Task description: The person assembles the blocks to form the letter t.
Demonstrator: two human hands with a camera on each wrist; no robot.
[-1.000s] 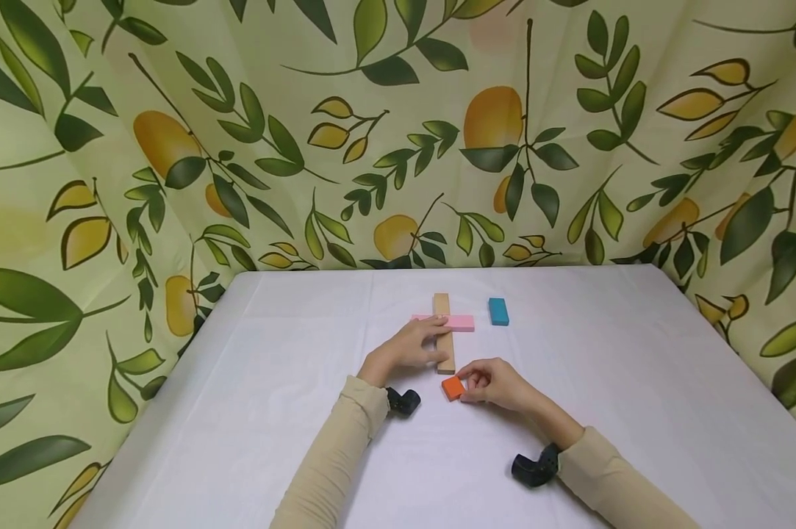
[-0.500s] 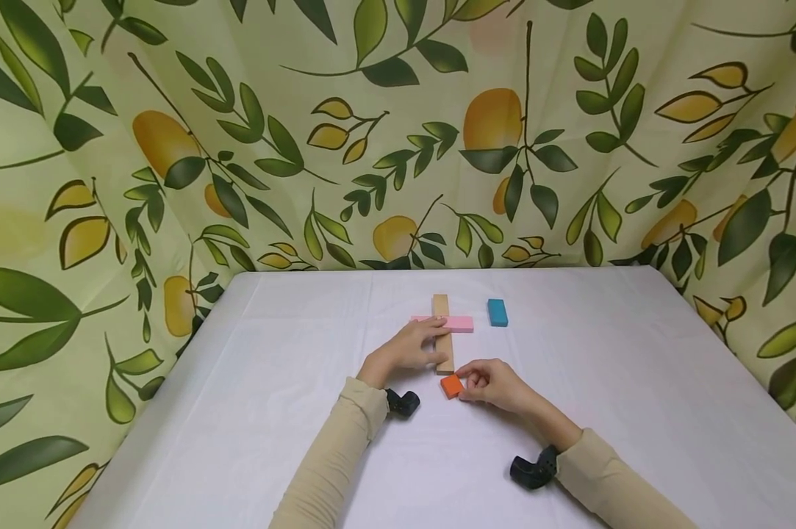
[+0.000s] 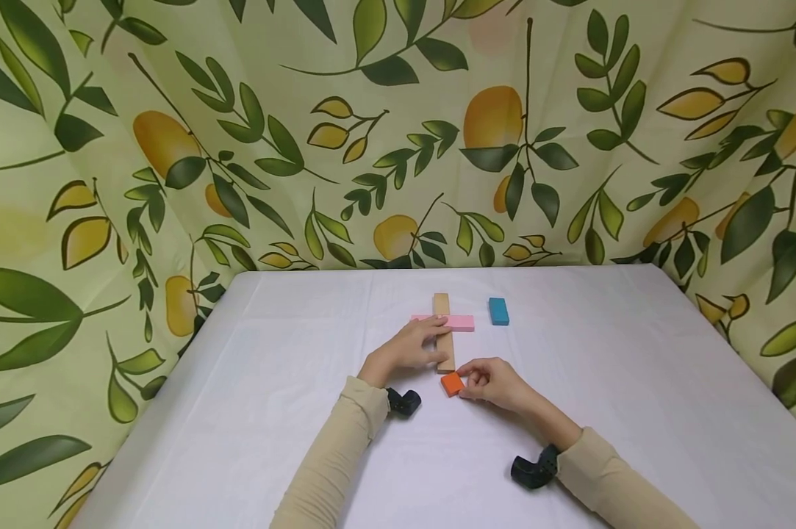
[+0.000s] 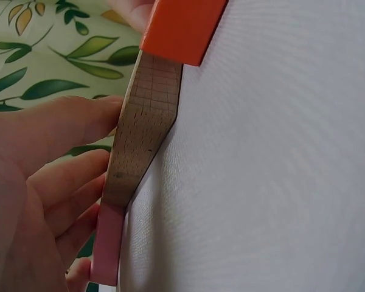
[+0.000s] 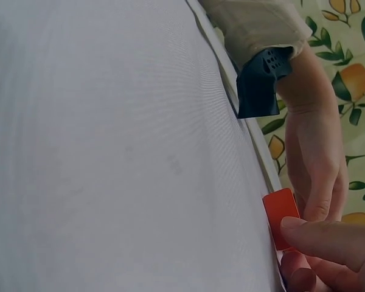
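Note:
On the white table, a pink block (image 3: 462, 323) lies crosswise over the line of tan wooden block (image 3: 445, 345), forming a cross shape. My left hand (image 3: 409, 345) rests there with spread, loosely bent fingers, its fingertips at the pink and tan blocks; in the left wrist view the thumb touches the tan block's upper edge. My right hand (image 3: 497, 383) pinches a small orange block (image 3: 452, 384) between thumb and fingers. That orange block sits turned at an angle, right at the near end of the tan block. The right wrist view shows the thumb (image 5: 316, 237) against its face.
A teal block (image 3: 498, 311) lies to the right of the pink one, toward the back. Each wrist carries a black camera mount, the left one (image 3: 404, 402) close to the table. A leaf-patterned curtain (image 3: 398, 147) hangs behind the table's far edge.
The orange block has shifted very slightly forward, toward the tan block, with my right hand pinching it. My left hand keeps its place.

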